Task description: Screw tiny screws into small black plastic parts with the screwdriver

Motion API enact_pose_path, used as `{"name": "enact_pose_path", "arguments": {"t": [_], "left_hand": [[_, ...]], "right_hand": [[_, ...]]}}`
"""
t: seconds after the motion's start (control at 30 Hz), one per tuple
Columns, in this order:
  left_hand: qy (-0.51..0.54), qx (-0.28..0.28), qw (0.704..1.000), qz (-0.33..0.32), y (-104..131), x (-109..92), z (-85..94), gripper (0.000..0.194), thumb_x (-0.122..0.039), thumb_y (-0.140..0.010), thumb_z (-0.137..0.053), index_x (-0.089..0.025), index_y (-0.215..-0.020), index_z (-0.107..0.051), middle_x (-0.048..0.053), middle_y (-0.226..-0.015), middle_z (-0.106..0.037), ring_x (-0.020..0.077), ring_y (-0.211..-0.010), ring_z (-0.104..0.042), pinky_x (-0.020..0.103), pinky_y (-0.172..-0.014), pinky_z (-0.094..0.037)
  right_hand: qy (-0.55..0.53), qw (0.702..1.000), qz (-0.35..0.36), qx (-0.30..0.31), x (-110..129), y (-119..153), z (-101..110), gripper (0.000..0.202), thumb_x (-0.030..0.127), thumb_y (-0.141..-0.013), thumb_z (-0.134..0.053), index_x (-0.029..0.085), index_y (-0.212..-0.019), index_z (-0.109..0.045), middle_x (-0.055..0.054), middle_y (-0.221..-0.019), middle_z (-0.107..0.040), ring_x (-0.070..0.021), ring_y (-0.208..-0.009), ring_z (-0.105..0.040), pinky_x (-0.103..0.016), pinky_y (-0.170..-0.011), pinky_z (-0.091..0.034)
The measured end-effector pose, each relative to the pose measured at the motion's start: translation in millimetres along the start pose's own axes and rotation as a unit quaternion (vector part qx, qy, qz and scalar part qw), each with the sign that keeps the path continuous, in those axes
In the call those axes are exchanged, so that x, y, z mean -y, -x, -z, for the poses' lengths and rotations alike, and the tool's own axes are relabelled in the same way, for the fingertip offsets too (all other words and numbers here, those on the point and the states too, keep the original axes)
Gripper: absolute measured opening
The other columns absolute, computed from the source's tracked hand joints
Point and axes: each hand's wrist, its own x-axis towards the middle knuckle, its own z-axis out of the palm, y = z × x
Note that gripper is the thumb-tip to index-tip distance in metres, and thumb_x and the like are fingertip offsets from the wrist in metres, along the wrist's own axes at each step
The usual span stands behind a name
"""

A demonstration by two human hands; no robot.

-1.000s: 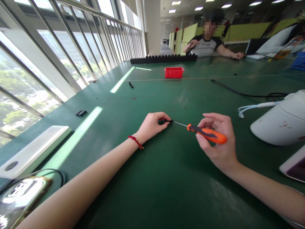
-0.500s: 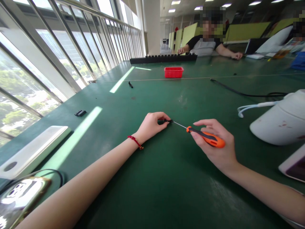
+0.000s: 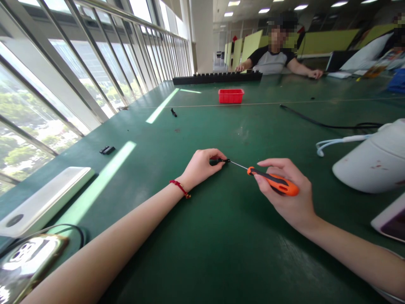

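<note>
My left hand (image 3: 205,165) pinches a small black part (image 3: 224,160) between thumb and fingertips, just above or on the green table (image 3: 202,236); its exact kind is too small to make out. An orange-and-black screwdriver (image 3: 278,182) lies across my right hand (image 3: 294,194), its handle held by the thumb and curled fingers while the index finger reaches forward, off the handle. The thin metal shaft points left, and its tip meets the black part at my left fingertips. A red cord bracelet (image 3: 180,188) circles my left wrist.
Ahead stand a red bin (image 3: 230,96) and a long black slotted strip (image 3: 218,77). Small black pieces (image 3: 107,150) lie to the left, near a white case (image 3: 44,200) and a phone (image 3: 30,264). On the right are a white jug-like container (image 3: 373,162) and a black cable (image 3: 329,124). A person sits opposite.
Both hands and the screwdriver keep almost the same position. The view has shifted very slightly.
</note>
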Motion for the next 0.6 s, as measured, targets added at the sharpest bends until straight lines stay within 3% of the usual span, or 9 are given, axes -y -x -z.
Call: {"name": "enact_pose_path", "arguments": {"t": [0.07,0.13,0.27,0.4,0.47,0.6], "left_hand": [[-0.002,0.000,1.000,0.001,0.0,-0.7,0.3,0.016,-0.019,-0.079,-0.060,-0.016,-0.089,-0.071,0.003,-0.089,-0.073,0.0156,-0.081,-0.068,0.027,-0.083,-0.056],[-0.002,0.000,1.000,0.001,0.0,-1.2,0.4,0.016,-0.018,-0.078,-0.060,-0.016,-0.088,-0.071,0.003,-0.088,-0.073,0.0156,-0.081,-0.068,0.027,-0.082,-0.056],[-0.003,-0.003,1.000,-0.001,0.0,-0.4,-0.3,0.016,-0.018,-0.078,-0.060,-0.015,-0.089,-0.071,0.003,-0.089,-0.073,0.0152,-0.080,-0.068,0.026,-0.081,-0.056],[0.000,-0.002,1.000,0.000,-0.5,0.9,-1.0,0.016,-0.019,-0.078,-0.060,-0.016,-0.090,-0.071,0.002,-0.088,-0.073,0.0149,-0.081,-0.068,0.026,-0.081,-0.055],[-0.001,-0.002,1.000,0.003,-1.0,0.7,-1.0,0.016,-0.019,-0.078,-0.061,-0.016,-0.090,-0.071,0.002,-0.088,-0.073,0.0150,-0.080,-0.068,0.027,-0.081,-0.055],[-0.003,0.002,1.000,0.014,-1.6,-0.9,0.3,0.017,-0.020,-0.078,-0.060,-0.016,-0.089,-0.072,0.002,-0.087,-0.073,0.0154,-0.079,-0.067,0.027,-0.080,-0.054]], "right_hand": [[-0.027,0.999,0.008,-0.045,-1.3,-1.2,-0.9,0.035,0.021,-0.075,-0.068,0.027,-0.106,-0.053,-0.002,-0.085,-0.061,-0.0183,-0.074,-0.061,-0.037,-0.072,-0.052],[-0.055,0.997,0.003,-0.054,-1.7,-2.3,-1.5,0.046,0.019,-0.072,-0.069,0.027,-0.112,-0.049,-0.003,-0.087,-0.058,-0.0185,-0.076,-0.061,-0.036,-0.070,-0.052],[-0.038,0.999,-0.022,0.018,0.9,-1.9,-1.1,0.030,0.024,-0.076,-0.067,0.026,-0.102,-0.052,0.007,-0.057,-0.050,-0.0129,-0.051,-0.051,-0.030,-0.056,-0.046],[-0.036,0.999,-0.013,0.025,1.5,-1.2,-0.8,0.032,0.020,-0.076,-0.064,0.025,-0.105,-0.052,0.004,-0.067,-0.057,-0.0142,-0.061,-0.057,-0.031,-0.065,-0.048],[-0.048,0.996,-0.026,0.067,0.8,-1.8,-0.6,0.036,0.020,-0.076,-0.062,0.024,-0.110,-0.051,0.004,-0.068,-0.057,-0.0137,-0.059,-0.056,-0.028,-0.060,-0.047],[-0.069,0.990,-0.035,0.121,1.3,-1.9,0.9,0.022,0.020,-0.083,-0.055,0.022,-0.105,-0.054,0.007,-0.056,-0.057,-0.0089,-0.043,-0.048,-0.023,-0.046,-0.039]]}}
